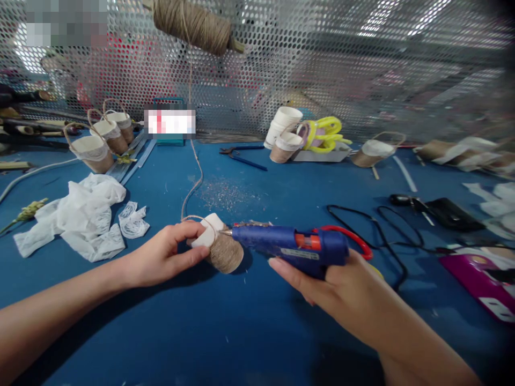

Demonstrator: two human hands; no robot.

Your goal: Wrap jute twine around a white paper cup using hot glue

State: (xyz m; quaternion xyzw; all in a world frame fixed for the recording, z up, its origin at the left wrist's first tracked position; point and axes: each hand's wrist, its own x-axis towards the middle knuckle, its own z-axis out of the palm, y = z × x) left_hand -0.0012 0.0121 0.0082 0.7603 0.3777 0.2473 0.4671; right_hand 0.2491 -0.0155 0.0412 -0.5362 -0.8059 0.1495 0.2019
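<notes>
My left hand (173, 252) pinches a small white paper cup (227, 254) by its bare end, tilted over the blue table. Brown twine wraps the cup's lower part, and a loose strand of twine (197, 166) runs from it up to a spool (192, 24). In my right hand (341, 289) is a blue hot glue gun (289, 244), its metal nozzle pointing left. The nozzle tip is at the cup, by the edge of the wound twine; whether glue is coming out cannot be made out.
Finished twine cups with handles (94, 153) stand at the back left, near crumpled white lace (80, 214). Pliers (243, 155), stacked white cups (281, 126) and yellow-handled scissors (325, 134) lie behind. A black cord (370, 220) and a magenta object (475, 276) are at right.
</notes>
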